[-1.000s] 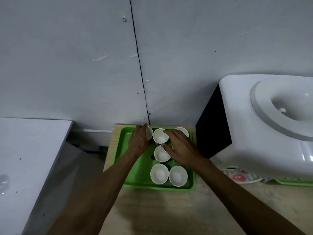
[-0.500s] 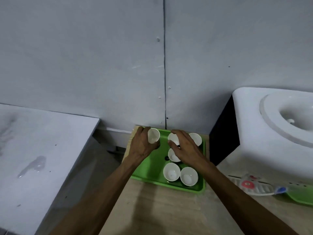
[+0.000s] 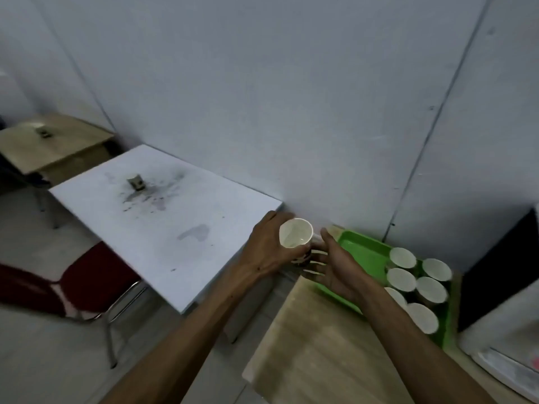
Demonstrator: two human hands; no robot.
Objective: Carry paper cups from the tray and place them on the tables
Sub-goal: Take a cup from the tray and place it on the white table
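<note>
Head view: left hand (image 3: 264, 252) gripping paper cup (image 3: 295, 239), right hand (image 3: 335, 265) open at three o'clock; could crush if squeezed.

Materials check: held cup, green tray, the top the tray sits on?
Cup: likely paper, matte white inside, thin rolled rim.
Green tray: probably moulded plastic, uniform colour, slight sheen.
Top: pale wood grain, possibly laminate; cannot tell.

single head-worn view, looking forward and down, tilted, close over the hands, wall behind
</note>
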